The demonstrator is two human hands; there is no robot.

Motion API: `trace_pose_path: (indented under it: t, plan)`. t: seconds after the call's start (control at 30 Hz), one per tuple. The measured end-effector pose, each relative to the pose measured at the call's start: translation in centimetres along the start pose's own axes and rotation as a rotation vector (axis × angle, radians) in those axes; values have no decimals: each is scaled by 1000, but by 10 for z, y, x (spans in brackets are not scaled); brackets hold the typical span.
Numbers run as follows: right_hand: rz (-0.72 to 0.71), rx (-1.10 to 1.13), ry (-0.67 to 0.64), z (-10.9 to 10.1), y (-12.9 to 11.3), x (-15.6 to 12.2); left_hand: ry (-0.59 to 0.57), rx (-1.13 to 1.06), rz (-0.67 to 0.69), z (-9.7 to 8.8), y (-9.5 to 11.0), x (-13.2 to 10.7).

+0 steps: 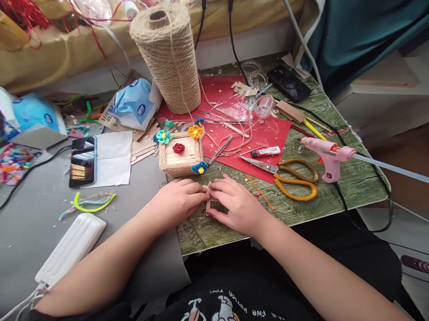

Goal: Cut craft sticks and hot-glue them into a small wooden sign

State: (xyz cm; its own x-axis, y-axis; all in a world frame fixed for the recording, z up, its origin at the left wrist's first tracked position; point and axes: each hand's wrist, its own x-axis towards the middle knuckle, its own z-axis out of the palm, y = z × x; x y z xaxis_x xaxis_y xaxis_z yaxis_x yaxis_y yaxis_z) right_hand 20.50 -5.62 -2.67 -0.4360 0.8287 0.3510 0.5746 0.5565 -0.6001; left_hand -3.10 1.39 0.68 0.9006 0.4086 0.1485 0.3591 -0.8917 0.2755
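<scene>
My left hand [178, 201] and my right hand [235, 205] meet low on the green wood-patterned board [350, 181]. Both pinch a small frame of ice-lolly sticks [214, 205] that lies flat between them; fingers of each hand are pressed together on its edges. Just beyond the hands stands a small square stick box wrapped in twine [181, 155], with a red rose, a teal flower, an orange flower and a blue flower on it.
A big spool of jute twine [168, 57] stands behind on red paper [260, 138]. Scissors with yellow handles [288, 175], a pink glue gun [328, 156], a red lighter [267, 151], loose sticks [143, 148], a phone [83, 161] and a white case [70, 249] lie around.
</scene>
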Motion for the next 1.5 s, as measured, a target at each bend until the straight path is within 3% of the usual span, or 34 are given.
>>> trace_pose_path:
  t: [0.17, 0.4, 0.63, 0.8, 0.97, 1.1, 1.23, 1.5]
  plan:
    - [23, 15, -6, 0, 0, 0, 29, -99, -80, 0, 2, 0]
    - [43, 36, -20, -2, -1, 2, 48, -106, 9, 1, -1, 0]
    - [64, 35, 18, -3, -2, 1, 89, -101, -19, 2, 0, 3]
    - [166, -45, 60, -24, 0, -3, 90, -106, -23, 3, 1, 3]
    - [126, -191, 98, -46, -3, -7, 69, -97, -28, 3, 1, 3]
    - [52, -127, -13, -34, -2, -6, 48, -67, -25, 3, 1, 2]
    - [65, -37, 15, -19, 7, -5, 44, -60, -14, 3, 1, 1]
    - [63, 50, 17, -25, 14, -5, 54, -43, -19, -1, 3, 1]
